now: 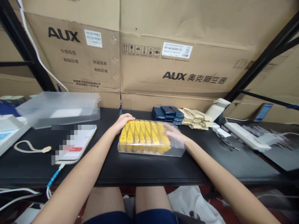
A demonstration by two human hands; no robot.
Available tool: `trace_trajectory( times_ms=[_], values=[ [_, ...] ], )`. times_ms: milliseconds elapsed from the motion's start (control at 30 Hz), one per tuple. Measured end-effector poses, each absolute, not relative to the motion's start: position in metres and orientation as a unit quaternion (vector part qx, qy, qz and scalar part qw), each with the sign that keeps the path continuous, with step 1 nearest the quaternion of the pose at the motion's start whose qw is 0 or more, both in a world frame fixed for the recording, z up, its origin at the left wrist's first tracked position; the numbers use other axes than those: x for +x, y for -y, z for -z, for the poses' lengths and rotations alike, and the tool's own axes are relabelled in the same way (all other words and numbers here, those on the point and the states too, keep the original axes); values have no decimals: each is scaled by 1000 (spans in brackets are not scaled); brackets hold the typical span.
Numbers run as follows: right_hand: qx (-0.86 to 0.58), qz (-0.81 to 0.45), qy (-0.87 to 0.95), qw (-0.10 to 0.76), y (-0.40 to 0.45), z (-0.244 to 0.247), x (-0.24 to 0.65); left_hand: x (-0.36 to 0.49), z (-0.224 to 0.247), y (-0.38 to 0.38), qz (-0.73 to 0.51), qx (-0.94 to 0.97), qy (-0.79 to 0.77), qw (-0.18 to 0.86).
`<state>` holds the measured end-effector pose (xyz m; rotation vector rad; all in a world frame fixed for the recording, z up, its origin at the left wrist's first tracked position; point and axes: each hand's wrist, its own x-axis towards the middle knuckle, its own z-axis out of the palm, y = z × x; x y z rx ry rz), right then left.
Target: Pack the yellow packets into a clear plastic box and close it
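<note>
A clear plastic box lies on the black table, directly before me. Several yellow packets stand in a row inside it, filling its left and middle parts. My left hand is at the box's back left corner, its fingers bent over the rim and gripping it. Over the right part of the box, my right hand reaches in at the last yellow packets. Motion blurs its fingers, so whether they hold a packet is unclear.
Dark blue packets and beige packets lie behind the box, near a white bottle. On the left are a phone, a cord loop and a clear container. A white power strip lies right. Cartons stand behind.
</note>
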<state>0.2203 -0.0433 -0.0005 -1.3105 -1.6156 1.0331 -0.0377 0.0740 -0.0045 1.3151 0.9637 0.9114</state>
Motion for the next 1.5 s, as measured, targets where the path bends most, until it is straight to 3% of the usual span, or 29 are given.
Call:
trace_trajectory(
  times_ms=[267, 1500],
  values=[
    [-479, -442, 667, 362, 43, 2, 230, -38, 4, -74, -390, 563, -412, 601],
    [-483, -495, 588, 420, 48, 5, 211, -36, 4, -74, -404, 546, -417, 604]
  ],
)
